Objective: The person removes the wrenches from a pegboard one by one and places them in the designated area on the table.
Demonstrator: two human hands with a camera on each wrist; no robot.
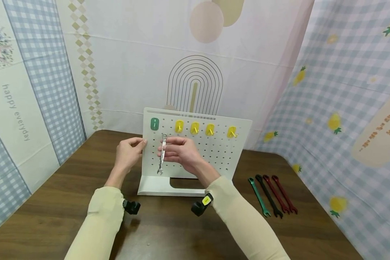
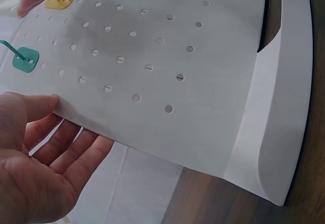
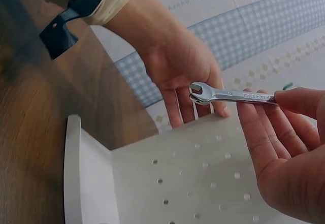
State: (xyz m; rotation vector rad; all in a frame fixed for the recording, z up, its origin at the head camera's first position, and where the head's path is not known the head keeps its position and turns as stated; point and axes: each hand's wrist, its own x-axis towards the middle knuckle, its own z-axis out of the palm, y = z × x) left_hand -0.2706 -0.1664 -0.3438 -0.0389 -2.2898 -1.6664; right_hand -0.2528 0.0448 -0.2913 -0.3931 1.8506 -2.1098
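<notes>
A silver combination wrench (image 1: 162,155) is pinched between the thumb and fingers of my right hand (image 1: 185,153), in front of the white pegboard (image 1: 211,151). It hangs nearly upright, ring end up and open end down, just below the green hook (image 1: 154,124). In the right wrist view, the open jaw of the wrench (image 3: 228,95) points toward the left hand. My left hand (image 1: 128,153) grips the pegboard's left edge. The left wrist view shows its thumb on the front face and the fingers (image 2: 76,148) behind the board.
Several yellow hooks (image 1: 195,128) line the board's upper part, right of the green one. On the table (image 1: 84,195), to the right of the board, lie a green wrench (image 1: 259,196), a black wrench (image 1: 269,196) and two red wrenches (image 1: 284,194). Patterned cloth (image 1: 126,72) surrounds the table.
</notes>
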